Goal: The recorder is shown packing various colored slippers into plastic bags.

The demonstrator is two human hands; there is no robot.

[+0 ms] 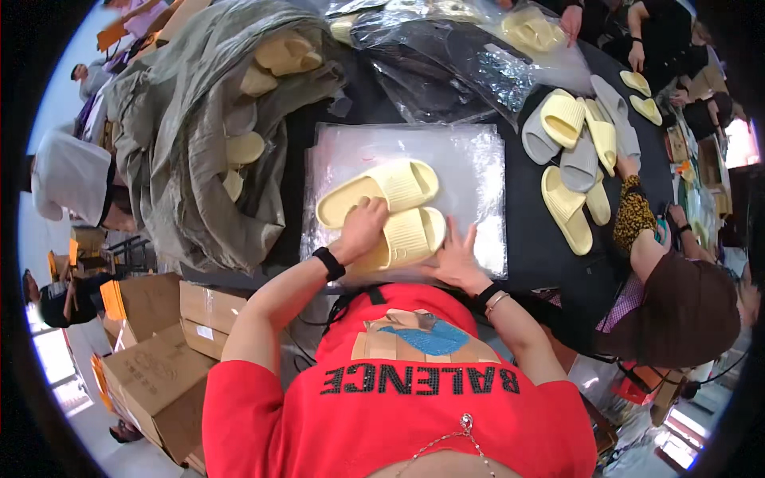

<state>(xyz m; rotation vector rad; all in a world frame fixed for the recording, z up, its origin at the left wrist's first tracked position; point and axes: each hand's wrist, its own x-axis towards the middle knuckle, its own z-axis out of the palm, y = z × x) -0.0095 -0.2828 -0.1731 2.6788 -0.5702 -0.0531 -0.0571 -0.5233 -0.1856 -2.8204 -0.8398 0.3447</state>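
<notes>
Two pale yellow slide slippers, the upper one (378, 191) and the lower one (408, 237), lie side by side on a stack of clear plastic bags (476, 159), toes pointing right. My left hand (365, 229) has its fingers curled over the edges where the two slippers meet, gripping the lower one; part of that slipper's heel is hidden under the hand. My right hand (460, 259) is spread on the bags beside the lower slipper's toe, thumb close to the slipper, nothing held in it.
A grey woven sack (191, 135) with yellow slippers inside stands at the left. Grey and yellow slippers (566, 219) lie on the dark table at the right, where a person in a brown cap (677, 319) reaches in. Crumpled plastic (430, 56) covers the far side; cardboard boxes (159, 382) sit lower left.
</notes>
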